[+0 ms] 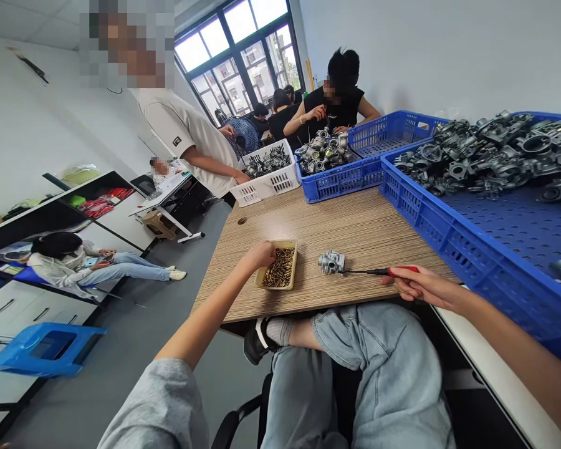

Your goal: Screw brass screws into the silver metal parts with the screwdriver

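Observation:
My left hand [260, 254] is at the upper left rim of a small cream tray [295, 267]. Its fingers are curled together, and whatever they hold, if anything, is hidden. Many small brass parts [279, 268], like jets or screws, fill that tray. In my right hand [418, 287] is a screwdriver [378, 272] with a red handle and a dark shaft, pointing left. Its tip meets the lower right side of a silver carburetor [331, 262], or lies just beside it; I cannot tell if they touch. The carburetor rests on the wood-grain table [350, 231], right of the tray.
A large blue crate [416, 193] of carburetors borders the table's right side. At the back stand another blue crate [341, 178] and a white basket [266, 192], both holding metal parts. One person [187, 131] stands at the basket; another [339, 100] sits behind the crates.

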The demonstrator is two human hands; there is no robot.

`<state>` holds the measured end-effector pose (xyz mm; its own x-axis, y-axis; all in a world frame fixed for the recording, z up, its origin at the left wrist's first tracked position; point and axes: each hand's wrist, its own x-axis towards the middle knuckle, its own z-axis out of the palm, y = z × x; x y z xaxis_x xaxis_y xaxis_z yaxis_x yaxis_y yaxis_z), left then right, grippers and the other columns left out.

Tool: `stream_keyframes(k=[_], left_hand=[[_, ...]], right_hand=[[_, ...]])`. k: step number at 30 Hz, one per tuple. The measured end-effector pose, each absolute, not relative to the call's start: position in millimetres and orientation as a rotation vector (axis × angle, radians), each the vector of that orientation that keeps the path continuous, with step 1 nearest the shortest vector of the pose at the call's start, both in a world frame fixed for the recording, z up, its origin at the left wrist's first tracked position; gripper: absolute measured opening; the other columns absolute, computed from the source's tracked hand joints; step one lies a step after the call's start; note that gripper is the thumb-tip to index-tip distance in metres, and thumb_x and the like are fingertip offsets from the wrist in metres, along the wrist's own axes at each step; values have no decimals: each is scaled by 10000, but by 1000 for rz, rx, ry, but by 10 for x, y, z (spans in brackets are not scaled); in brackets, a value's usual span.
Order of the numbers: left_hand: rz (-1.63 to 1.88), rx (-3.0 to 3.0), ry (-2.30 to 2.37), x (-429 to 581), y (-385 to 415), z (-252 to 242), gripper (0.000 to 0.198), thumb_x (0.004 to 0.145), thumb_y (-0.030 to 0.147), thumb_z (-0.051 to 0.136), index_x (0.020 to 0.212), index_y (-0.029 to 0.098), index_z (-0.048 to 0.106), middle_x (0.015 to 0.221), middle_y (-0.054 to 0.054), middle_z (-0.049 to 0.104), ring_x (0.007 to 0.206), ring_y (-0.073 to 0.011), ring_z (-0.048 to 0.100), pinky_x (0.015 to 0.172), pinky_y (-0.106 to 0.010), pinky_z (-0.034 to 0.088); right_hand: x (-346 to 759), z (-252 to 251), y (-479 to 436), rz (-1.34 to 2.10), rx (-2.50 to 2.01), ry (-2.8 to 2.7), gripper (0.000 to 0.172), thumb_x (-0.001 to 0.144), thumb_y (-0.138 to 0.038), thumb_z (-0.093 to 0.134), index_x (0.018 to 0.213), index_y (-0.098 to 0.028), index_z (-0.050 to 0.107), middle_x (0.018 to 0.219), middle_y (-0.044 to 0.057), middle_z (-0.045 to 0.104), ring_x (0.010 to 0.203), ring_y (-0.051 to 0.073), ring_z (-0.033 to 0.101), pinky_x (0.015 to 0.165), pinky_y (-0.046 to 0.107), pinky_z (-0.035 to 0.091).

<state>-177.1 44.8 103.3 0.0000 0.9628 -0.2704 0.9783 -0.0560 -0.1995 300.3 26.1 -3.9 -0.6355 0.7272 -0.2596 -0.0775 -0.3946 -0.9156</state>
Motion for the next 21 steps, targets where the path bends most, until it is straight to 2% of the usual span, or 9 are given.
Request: stream_keyframes(k=[14,21], left_hand=[[-274,2279,2031,-1848,412,1006,135,896,219,682,974,195,790,1044,-80,786,927,-216,707,722,-262,464],[-169,2255,1970,-1818,426,972,83,876,205,699,908,183,773,905,-46,790,792,-190,688,669,-261,448]], right_hand=[[2968,-16,260,2048,-933,-1301,532,890,-641,807,963,-115,825,515,-67,378,526,85,285,560,292,343],[2977,-9,252,2046,-916,-1314,532,899,-640,797,960,-113,820,511,-67,379,523,83,284,561,292,342]])
